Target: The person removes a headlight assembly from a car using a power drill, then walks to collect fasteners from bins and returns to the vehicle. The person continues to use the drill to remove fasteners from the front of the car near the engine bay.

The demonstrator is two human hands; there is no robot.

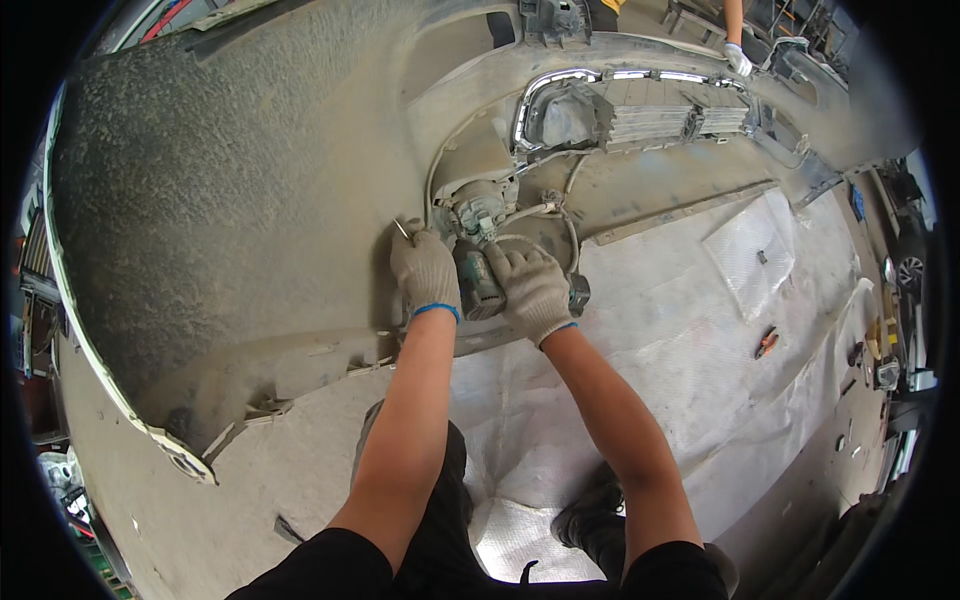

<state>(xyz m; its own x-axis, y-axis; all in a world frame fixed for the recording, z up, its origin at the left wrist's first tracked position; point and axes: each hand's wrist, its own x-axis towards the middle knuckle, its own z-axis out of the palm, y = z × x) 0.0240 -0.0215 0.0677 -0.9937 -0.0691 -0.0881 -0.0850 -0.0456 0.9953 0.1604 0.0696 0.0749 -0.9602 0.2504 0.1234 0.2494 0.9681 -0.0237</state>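
Observation:
My right hand (533, 287), in a knitted grey glove with a blue cuff, is wrapped round a teal-and-black cordless power driver (482, 280). The driver's front end points away from me at a round lamp unit (478, 208) in the dusty car bumper (330, 190); whether its tip touches a fastener I cannot make out. Just left of the driver, my left hand (425, 268), gloved alike, is closed with a thin light-coloured rod (403, 230) sticking out past its fingers. A wiring cable (573, 228) loops from the lamp round behind my right hand.
Beyond the lamp lies a grille opening with a chrome frame (522, 110) and slatted shutters (650, 122). Bubble wrap (640, 330) covers the floor on the right, with orange-handled pliers (767, 343) on it. At the far side, another person's gloved hand (738, 60) rests on the bumper.

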